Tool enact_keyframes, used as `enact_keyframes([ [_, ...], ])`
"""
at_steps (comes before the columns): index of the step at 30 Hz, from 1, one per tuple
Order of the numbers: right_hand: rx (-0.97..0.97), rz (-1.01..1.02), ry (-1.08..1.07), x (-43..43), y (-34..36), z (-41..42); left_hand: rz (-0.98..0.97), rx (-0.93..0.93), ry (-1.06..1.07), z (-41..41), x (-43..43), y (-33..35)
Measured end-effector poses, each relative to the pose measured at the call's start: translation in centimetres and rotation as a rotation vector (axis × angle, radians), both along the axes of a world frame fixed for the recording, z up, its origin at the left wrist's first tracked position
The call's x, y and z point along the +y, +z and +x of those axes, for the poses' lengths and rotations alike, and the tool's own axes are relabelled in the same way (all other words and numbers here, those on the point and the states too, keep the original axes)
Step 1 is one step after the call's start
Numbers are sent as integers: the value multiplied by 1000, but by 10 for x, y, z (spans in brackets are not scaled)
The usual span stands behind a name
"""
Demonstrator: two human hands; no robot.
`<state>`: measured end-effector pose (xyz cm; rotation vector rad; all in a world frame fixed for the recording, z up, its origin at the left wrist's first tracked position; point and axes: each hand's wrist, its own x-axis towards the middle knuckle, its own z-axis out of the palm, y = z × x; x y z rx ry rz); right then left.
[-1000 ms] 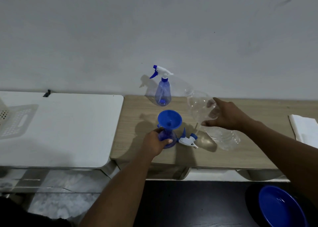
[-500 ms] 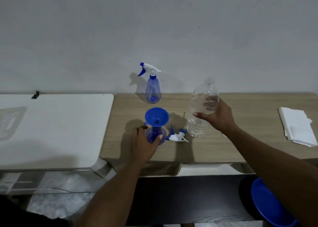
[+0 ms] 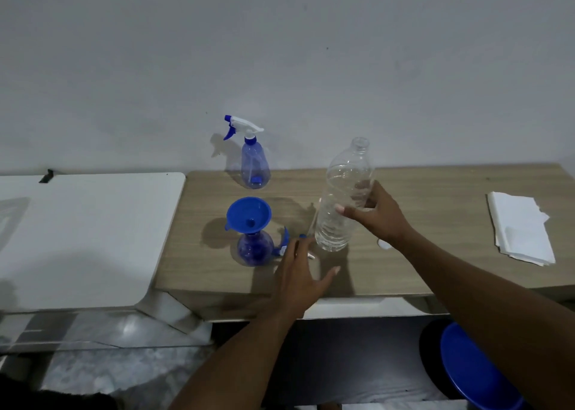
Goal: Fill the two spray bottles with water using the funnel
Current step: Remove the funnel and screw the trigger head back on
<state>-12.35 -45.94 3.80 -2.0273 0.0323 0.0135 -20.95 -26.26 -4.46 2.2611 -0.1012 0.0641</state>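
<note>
Pale wall backs a wooden surface [image 3: 435, 198], with a white table [image 3: 87, 229] butted against its left end.

Head view: the near spray bottle [image 3: 254, 251] stands toward the front of the surface with the blue funnel [image 3: 249, 213] seated in its neck. Its removed spray head [image 3: 284, 246] lies just beside it on the right. The far spray bottle [image 3: 255, 167] stands by the wall with its trigger on. The right hand [image 3: 376, 213] grips the uncapped clear water bottle [image 3: 342, 204], which is upright with its base on the surface. How much water it holds I cannot tell. The left hand [image 3: 303, 277] is open with its fingers spread, above the front edge near the spray head and holding nothing.

With no hand on it, the top-heavy funnel bottle could tip if the tilted water bottle knocks the funnel rim, and a fast pour may overflow the narrow spout. The left hand could also brush the spray head off the front edge, which is close. Open room lies to the right, between the water bottle and the folded paper [image 3: 522, 226], and behind toward the wall.
</note>
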Motion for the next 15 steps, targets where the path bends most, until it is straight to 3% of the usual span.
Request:
enact_keyframes([
  [8, 17, 47, -89, -46, -4, 4, -207, 42, 53, 57, -40, 42],
  [12, 90, -230, -83, -70, -40, 10, -248, 72, 77, 69, -43, 35],
  [15, 186, -571, 184, -83, -70, 10, -254, 89, 110, 70, -43, 31],
])
